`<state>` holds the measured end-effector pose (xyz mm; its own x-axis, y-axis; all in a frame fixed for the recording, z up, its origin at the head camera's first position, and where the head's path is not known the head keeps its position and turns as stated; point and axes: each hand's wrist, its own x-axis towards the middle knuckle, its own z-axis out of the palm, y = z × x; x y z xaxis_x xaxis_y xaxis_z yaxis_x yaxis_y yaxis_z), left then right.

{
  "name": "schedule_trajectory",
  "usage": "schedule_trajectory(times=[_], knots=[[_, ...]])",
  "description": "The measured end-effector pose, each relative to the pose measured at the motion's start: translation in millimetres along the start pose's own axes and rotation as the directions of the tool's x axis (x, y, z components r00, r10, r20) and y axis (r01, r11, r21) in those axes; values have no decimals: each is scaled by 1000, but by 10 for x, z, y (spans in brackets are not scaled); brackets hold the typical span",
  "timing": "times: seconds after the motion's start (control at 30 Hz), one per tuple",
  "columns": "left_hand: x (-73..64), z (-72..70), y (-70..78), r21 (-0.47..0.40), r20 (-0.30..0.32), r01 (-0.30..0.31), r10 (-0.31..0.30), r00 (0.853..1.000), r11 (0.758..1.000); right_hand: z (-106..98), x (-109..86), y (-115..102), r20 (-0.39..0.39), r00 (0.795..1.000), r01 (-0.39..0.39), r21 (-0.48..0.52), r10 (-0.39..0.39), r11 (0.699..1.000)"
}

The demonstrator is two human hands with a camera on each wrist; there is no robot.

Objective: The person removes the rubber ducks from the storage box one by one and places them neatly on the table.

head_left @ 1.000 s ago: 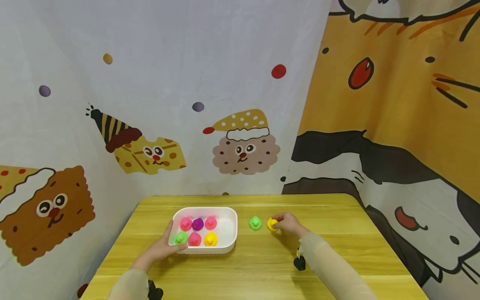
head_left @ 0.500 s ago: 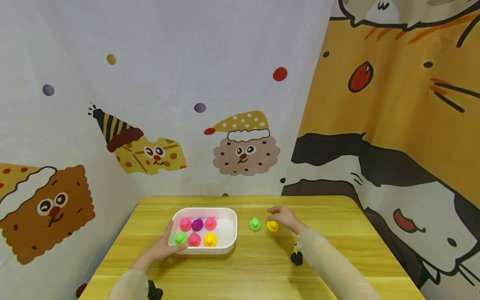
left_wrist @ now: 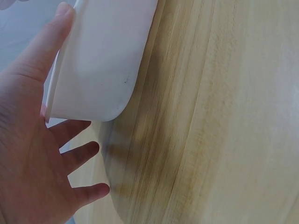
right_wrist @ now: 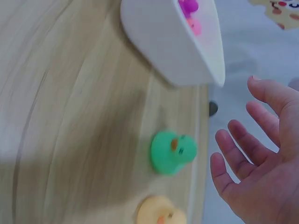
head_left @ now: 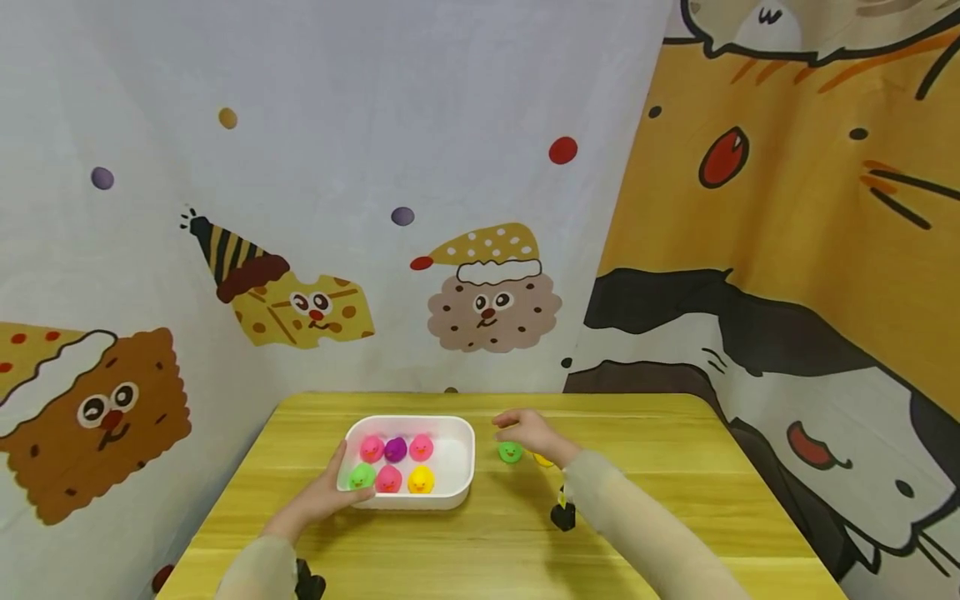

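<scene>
My left hand [head_left: 321,498] straddles the near left corner of a white plastic box [head_left: 467,467]. Its thumb [left_wrist: 44,44] lies straight along the rim, and the other fingers spread past the box's end in the left wrist view. Over the table hovers my right hand [head_left: 531,431], holding nothing, with loosely bent, parted fingers. Just below it in the head view stands a green rubber duck [head_left: 511,453]. A yellow rubber duck [head_left: 543,460] sits right of that one, partly hidden by the hand. Both ducks show apart from the hand in the right wrist view.
Inside the box lie small rubber ducks: several pink ones [head_left: 389,479], a purple one [head_left: 396,450], a green one [head_left: 362,477] and a yellow one [head_left: 421,479]. The wooden table [head_left: 480,550] ends against a cartoon-printed curtain [head_left: 480,125].
My right hand let go of the yellow duck, rose off it and moved left to above the green duck. The left hand and the box stay in place.
</scene>
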<state>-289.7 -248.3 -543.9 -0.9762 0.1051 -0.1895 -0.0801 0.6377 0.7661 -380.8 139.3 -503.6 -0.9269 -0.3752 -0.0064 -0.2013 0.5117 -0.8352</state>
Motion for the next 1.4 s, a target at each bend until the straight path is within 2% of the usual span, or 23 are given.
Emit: schedule_trajectory(times=[0.33, 0.47, 0.67, 0.8, 0.97, 1.13, 1.4], knots=[[16, 4, -35, 3, 2, 0, 0, 1000, 1000, 260, 171, -295, 76, 997, -31, 57, 26, 998], [14, 1, -44, 4, -2, -6, 6, 1000, 1000, 393, 212, -397, 99, 994, -50, 124, 38, 991], [-6, 10, -14, -8, -11, -11, 11, 1000, 1000, 617, 255, -459, 126, 991, -81, 319, 43, 944], [0, 18, -25, -13, -17, -11, 10, 1000, 1000, 786, 238, -509, 157, 986, -115, 388, 58, 914], [2, 27, -33, -27, -17, -5, 5, 1000, 1000, 947, 236, -534, 200, 977, -149, 415, 69, 898], [8, 38, -31, -15, -19, -5, 5, 1000, 1000, 1037, 239, -506, 227, 965, -218, 403, 134, 889], [16, 24, -46, -28, -20, -3, 2, 1000, 1000, 1119, 268, -501, 234, 958, -238, 324, 166, 916]])
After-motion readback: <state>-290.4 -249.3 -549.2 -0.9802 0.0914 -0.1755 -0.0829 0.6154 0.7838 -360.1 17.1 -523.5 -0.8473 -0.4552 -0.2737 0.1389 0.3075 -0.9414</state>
